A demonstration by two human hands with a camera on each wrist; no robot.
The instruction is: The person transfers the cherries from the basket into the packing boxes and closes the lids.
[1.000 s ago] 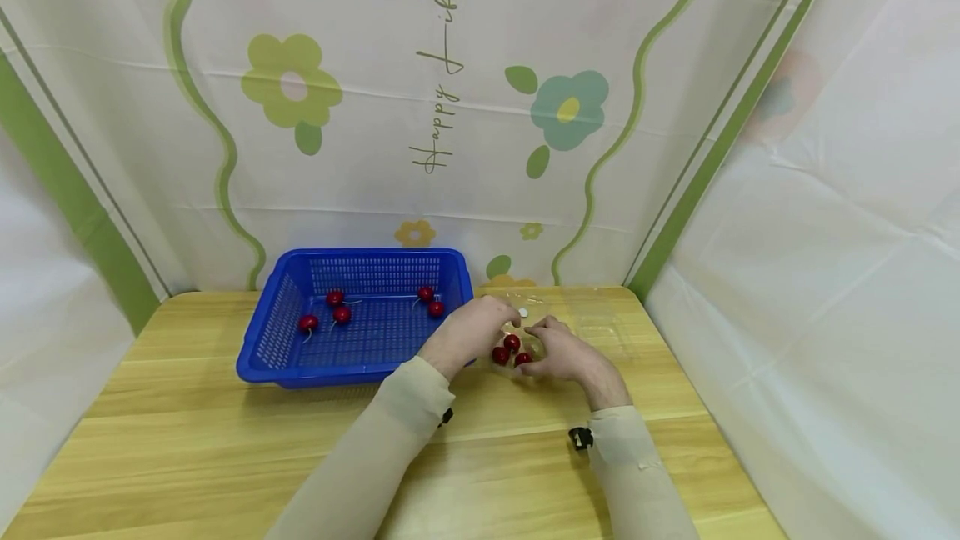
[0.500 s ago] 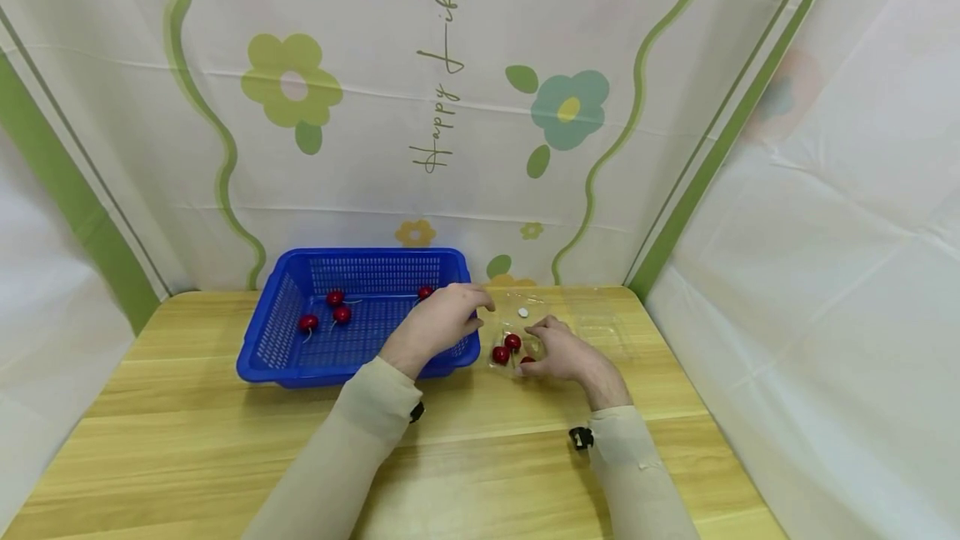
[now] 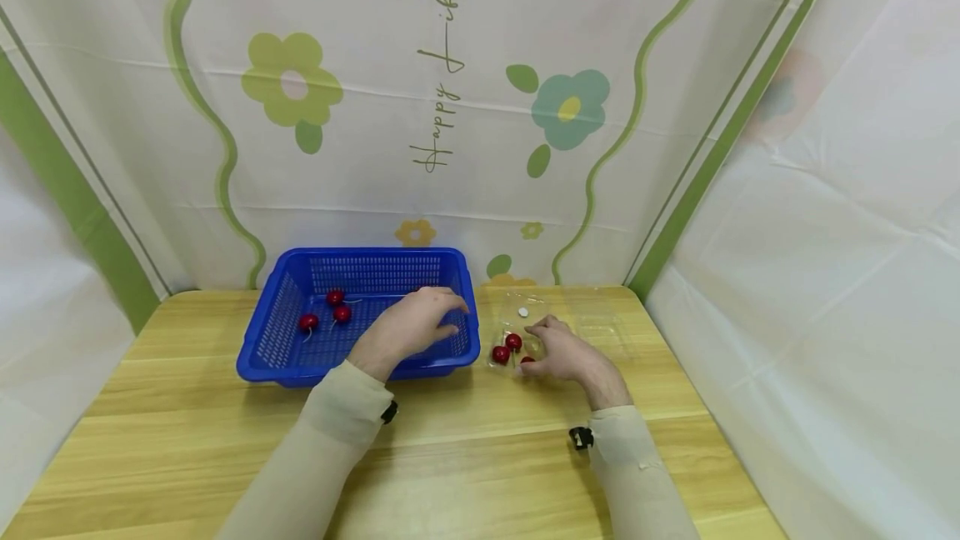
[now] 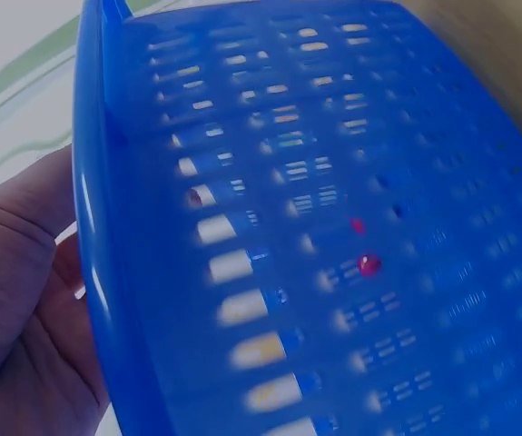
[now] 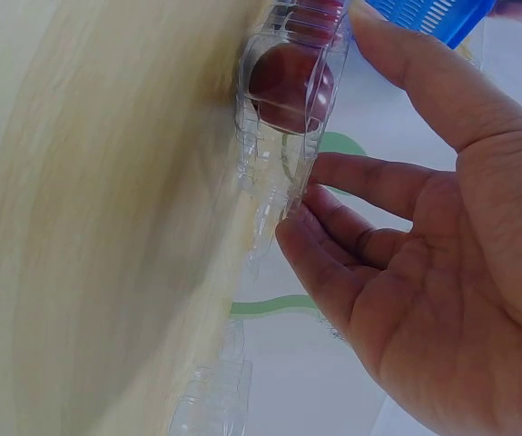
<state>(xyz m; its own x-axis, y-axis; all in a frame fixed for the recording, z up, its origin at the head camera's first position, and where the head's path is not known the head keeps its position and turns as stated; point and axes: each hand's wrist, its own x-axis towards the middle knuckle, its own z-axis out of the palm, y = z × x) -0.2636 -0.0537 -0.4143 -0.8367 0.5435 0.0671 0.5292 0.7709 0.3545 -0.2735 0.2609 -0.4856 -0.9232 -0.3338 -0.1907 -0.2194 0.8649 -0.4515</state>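
Note:
My left hand [image 3: 408, 326] hovers over the right half of a blue plastic basket [image 3: 367, 253], fingers loosely bent and nothing visible between them. Inside the basket, red cherries [image 3: 342, 314] with pale stems lie toward the left; those on the right are mostly hidden by the hand. On the table to the right of it, my right hand [image 3: 567, 354] holds a clear plastic box [image 5: 270, 150] at its right side, between thumb and fingers. Red cherries [image 3: 500, 354] sit in the box, one partly covered by the thumb. The left wrist view is blurred.
A clear lid-like part with a white round spot [image 3: 523, 312] lies behind the box. Another transparent container [image 3: 603, 332] lies farther right on the wooden table [image 3: 465, 473]. A flower-patterned cloth [image 3: 360, 165] rises behind the table, and pale cloth walls flank it.
My left hand has moved left from the clear box to over the basket. The cherry nearest the right thumb has shifted slightly right. My right hand has stayed in place.

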